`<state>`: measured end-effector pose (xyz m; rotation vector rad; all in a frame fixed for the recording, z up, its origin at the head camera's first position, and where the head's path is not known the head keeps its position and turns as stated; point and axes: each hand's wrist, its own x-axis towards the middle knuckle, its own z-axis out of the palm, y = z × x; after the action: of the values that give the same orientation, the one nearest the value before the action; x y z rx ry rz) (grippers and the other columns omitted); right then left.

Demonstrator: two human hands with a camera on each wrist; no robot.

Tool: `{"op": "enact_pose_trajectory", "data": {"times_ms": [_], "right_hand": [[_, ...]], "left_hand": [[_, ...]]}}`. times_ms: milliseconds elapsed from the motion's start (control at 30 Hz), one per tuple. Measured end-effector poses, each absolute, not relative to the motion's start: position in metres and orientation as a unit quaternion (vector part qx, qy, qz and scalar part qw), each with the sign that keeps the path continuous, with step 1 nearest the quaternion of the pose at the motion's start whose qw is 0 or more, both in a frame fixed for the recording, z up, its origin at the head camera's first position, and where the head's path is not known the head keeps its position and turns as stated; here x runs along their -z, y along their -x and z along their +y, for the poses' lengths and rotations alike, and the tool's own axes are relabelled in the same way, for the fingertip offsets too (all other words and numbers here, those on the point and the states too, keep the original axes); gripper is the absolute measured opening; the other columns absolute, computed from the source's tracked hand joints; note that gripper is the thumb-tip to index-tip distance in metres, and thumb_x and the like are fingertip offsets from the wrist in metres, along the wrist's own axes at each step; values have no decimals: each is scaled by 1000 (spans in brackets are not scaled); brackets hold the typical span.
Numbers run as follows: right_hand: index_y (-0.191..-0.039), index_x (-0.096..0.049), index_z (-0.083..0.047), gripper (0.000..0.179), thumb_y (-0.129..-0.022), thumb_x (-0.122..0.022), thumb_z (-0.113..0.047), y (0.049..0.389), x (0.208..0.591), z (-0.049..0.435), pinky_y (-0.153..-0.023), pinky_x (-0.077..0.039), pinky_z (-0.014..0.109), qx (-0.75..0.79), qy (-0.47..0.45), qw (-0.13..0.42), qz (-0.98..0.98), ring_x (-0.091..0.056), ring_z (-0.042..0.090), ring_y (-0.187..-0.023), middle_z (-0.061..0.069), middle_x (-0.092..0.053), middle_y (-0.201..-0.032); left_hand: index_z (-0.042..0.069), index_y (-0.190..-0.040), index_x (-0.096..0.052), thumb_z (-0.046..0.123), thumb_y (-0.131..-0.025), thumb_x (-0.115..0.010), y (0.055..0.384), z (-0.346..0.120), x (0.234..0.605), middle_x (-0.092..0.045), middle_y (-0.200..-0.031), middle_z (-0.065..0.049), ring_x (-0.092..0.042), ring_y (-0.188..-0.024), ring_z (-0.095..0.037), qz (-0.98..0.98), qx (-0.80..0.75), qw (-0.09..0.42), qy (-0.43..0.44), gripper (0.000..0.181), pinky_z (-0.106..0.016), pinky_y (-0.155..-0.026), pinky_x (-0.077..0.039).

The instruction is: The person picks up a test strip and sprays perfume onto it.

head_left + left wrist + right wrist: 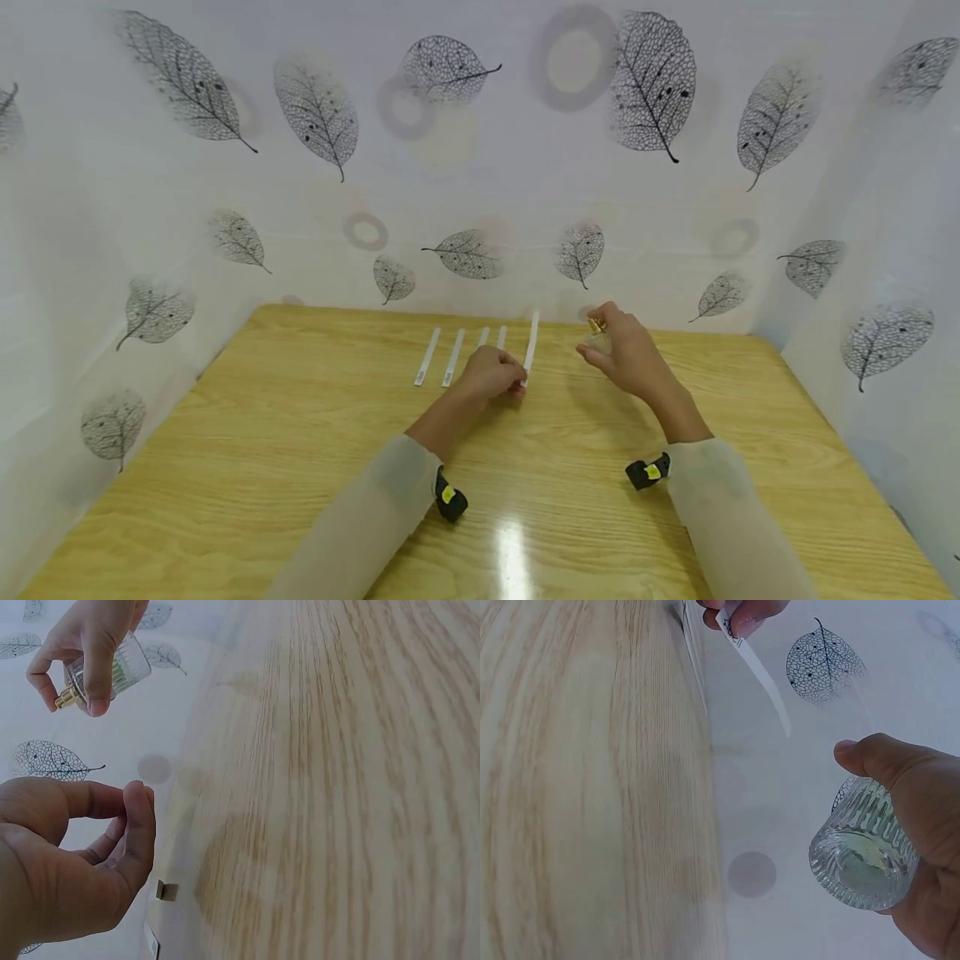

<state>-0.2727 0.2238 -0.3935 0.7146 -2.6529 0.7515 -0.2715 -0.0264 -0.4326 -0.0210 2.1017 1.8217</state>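
Note:
My left hand (491,372) pinches one end of a white paper strip (532,346), which is raised off the table and bends slightly in the right wrist view. To its right, my right hand (630,350) holds a ribbed clear glass perfume bottle (866,855) with pale green liquid inside. The bottle's gold spray nozzle (67,697) has a fingertip on it and points toward the strip side. Thumb and fingers wrap the bottle's body, hiding part of the glass.
More white strips (428,357) with small printed labels lie in a row on the wooden table (300,467), some partly behind my left hand. A leaf-patterned curtain (465,183) rises along the table's back and sides.

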Motion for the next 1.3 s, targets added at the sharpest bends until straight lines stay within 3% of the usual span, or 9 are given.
{"op": "enact_pose_trajectory", "data": {"times_ms": [400,667,967,1300], "right_hand": [[-135,-41,1,58,-95,-76,-25,273,397,230,-77,-54,52,-306,-231,107,-917,-65,39,-97,28,-59,-126],[-133,-39,-2,61,-92,-79,-24,283,399,231,-92,-52,57,-353,-237,60,-903,-61,40,-116,20,-61,-133],[-129,-39,-4,59,-89,-82,-14,299,408,228,-106,-44,59,-398,-223,-1,-890,-51,42,-134,20,-60,-132],[-120,-41,-5,52,-87,-82,-4,304,417,226,-107,-45,58,-447,-218,-34,-867,-46,40,-140,22,-60,-132]], "left_hand": [[-2,-88,-75,4,-91,-70,277,-25,429,-74,-74,-14,-71,-58,-17,808,-568,153,33,9,-27,-63,-59],[-4,-87,-74,0,-92,-69,280,-22,428,-72,-71,-14,-68,-53,-15,810,-565,150,50,8,-24,-56,-57],[-5,-89,-72,-2,-90,-71,285,-21,432,-72,-74,-13,-68,-53,-14,811,-562,152,61,4,-24,-56,-58],[-3,-79,-71,-3,-85,-73,286,-21,431,-71,-63,-12,-66,-47,-14,829,-535,146,73,6,-26,-50,-57]]}}
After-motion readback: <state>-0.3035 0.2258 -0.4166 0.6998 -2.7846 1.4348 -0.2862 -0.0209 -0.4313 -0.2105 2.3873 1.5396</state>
